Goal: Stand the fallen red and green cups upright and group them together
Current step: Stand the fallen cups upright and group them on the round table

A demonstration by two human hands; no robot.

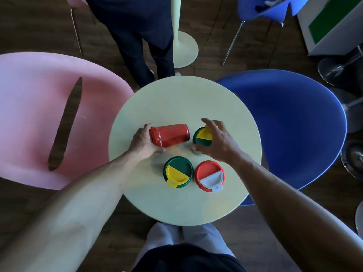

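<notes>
Two red cups (170, 137), one fallen; two green cups (178, 172), both upright.

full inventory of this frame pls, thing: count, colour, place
table: 1, pale yellow-green, round, centre
red cup on its side: 1, red, table centre-left, in the left hand's grip
upright green cups: 2, green with yellow lids; one near, one far right under the right hand
upright red cup: 1, red with white lid, beside the near green cup
pink chair: 1, left of table
blue chairs: 2; one right of table, one top right
bystander's legs: dark trousers, beyond table
hands: left gripping the red cup's end; right open, fingers spread over the far green cup
</notes>
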